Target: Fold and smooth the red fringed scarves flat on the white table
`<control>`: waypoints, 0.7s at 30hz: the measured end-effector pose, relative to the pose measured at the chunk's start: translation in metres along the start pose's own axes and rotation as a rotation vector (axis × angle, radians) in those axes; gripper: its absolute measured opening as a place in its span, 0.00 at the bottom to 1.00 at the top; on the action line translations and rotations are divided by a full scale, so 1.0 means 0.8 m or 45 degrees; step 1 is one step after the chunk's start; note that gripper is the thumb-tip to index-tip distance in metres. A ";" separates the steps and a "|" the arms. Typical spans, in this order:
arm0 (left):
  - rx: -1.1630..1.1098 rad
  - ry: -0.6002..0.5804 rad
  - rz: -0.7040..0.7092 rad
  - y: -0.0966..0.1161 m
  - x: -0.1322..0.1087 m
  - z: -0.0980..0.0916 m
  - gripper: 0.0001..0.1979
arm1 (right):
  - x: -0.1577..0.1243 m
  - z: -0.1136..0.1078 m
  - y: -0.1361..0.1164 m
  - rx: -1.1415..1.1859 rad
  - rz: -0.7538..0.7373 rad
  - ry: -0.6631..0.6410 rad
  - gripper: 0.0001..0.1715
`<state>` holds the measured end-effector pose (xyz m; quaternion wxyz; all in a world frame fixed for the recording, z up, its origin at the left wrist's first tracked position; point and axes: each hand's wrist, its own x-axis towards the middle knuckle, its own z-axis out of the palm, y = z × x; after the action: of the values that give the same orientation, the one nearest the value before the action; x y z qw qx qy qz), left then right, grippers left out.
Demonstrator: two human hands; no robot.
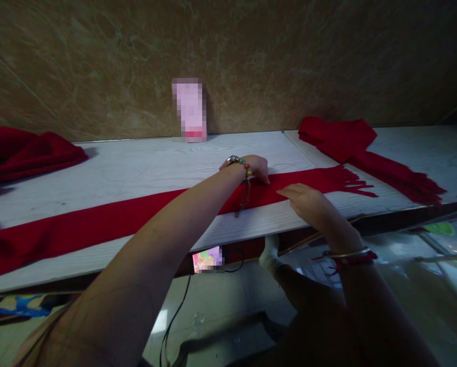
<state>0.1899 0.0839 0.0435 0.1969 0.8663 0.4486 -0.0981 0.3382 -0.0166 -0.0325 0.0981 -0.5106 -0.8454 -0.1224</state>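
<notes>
A long red scarf (109, 219) lies stretched across the white wood-grain surface, its fringed end to the right. My left hand (257, 167), with a beaded bracelet at the wrist, is at the scarf's far edge. Its fingers are curled downward and touch the cloth; whether any fabric is pinched in them is hidden. Nearer to me and further right is my right hand (307, 201), a bangle on its wrist. Its fingers are stretched out together over the scarf's near edge, close to the fringe, with no fabric visibly gripped.
Another fringed red scarf (339, 140) lies folded at the right, and more bunched red cloth (29, 153) at the far left. A blurred pink item (191, 109) leans on the brown marbled wall (270, 66). Below the surface's front edge are a lit screen (207, 260) and a black cable (177, 311).
</notes>
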 end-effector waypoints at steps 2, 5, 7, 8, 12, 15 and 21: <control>-0.037 0.016 0.006 0.000 -0.003 0.000 0.17 | 0.001 0.001 -0.004 -0.036 0.021 0.014 0.24; -0.100 0.020 0.022 0.000 -0.005 0.000 0.17 | 0.000 0.004 -0.010 -0.100 0.037 0.055 0.20; -0.149 0.028 0.038 -0.001 -0.004 0.001 0.18 | -0.001 0.005 -0.012 -0.127 0.032 0.096 0.20; -0.182 0.033 0.048 -0.002 -0.003 0.001 0.20 | -0.002 0.006 -0.013 -0.136 0.038 0.120 0.20; -0.316 0.032 0.081 -0.014 0.001 0.002 0.24 | -0.003 0.003 -0.018 -0.119 0.148 0.258 0.19; -0.579 0.070 0.117 -0.028 0.002 0.000 0.26 | -0.001 -0.005 -0.025 -0.039 0.272 0.421 0.19; -1.052 0.132 0.320 -0.052 -0.017 -0.014 0.24 | 0.009 -0.020 -0.049 0.228 0.537 0.800 0.18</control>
<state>0.1480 0.1001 0.0474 0.5146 0.7665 0.3504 0.1579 0.3010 -0.0332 -0.0194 0.4193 -0.6003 -0.6580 -0.1758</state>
